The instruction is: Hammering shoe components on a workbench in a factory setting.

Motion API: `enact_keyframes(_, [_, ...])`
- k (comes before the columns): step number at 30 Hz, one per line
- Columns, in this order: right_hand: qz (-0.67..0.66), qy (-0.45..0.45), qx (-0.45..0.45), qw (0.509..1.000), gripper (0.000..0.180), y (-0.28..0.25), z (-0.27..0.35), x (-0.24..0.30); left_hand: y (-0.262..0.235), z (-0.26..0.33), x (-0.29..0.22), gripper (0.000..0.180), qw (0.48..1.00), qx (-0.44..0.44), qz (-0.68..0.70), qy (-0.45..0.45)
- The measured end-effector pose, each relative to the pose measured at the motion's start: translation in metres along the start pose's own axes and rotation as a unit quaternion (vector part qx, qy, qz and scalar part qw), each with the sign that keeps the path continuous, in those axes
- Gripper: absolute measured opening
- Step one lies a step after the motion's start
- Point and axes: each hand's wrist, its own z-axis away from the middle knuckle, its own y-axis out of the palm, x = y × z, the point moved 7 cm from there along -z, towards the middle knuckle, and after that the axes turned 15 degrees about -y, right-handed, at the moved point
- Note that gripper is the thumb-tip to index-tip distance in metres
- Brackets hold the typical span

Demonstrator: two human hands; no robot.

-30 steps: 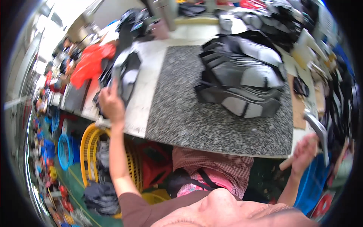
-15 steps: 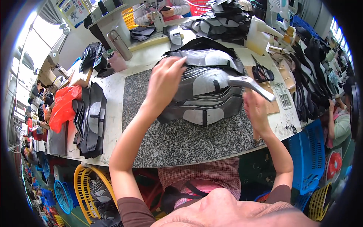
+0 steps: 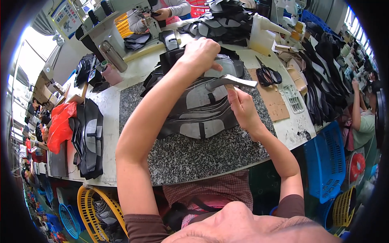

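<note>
My right hand [image 3: 244, 107] is closed round the short handle of a hammer. The hammer's metal head [image 3: 239, 81] lies just above a stack of dark grey shoe-upper pieces [image 3: 166, 127], which have pale patches and black strips. My left hand [image 3: 201, 54] reaches across to the far side of the stack, fingers curled downward over the rear pieces. Its fingertips are mostly hidden, so whatever they grip does not show. The pieces fan out in overlapping layers on a speckled stone slab [image 3: 194, 162].
Black scissors [image 3: 268, 76] rest on brown cardboard [image 3: 276, 106] at the right. A plastic bottle [image 3: 261, 34] and thermos [image 3: 113, 56] stand farther back. More cut pieces [image 3: 92, 137] lie left beside a red bag [image 3: 61, 125]. Across the table a person works at a sewing machine [image 3: 150, 24].
My left hand has moved right and farther away, over the rear of the stack. My right hand and the hammer have shifted left over the pieces. The whole view has shifted slightly.
</note>
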Motion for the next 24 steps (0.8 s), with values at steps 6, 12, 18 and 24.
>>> enact_keyframes(6, [0.011,-0.038,-0.024,0.999,0.044,0.005,0.000,0.013,-0.016,0.004,0.035,0.068,0.947,0.122,0.271,-0.119])
enact_keyframes(12, [0.067,-0.002,0.008,0.998,0.045,0.013,-0.003,0.007,-0.058,-0.001,0.020,0.058,0.762,0.105,0.611,-0.189])
enact_keyframes(18, [-0.001,-0.072,-0.049,0.996,0.044,0.001,0.021,0.022,-0.081,0.045,0.036,0.059,0.789,0.166,0.571,-0.155])
enact_keyframes(24, [0.018,-0.125,-0.016,0.992,0.037,-0.008,0.051,0.056,0.054,0.127,0.106,0.050,0.696,0.328,0.578,-0.272])
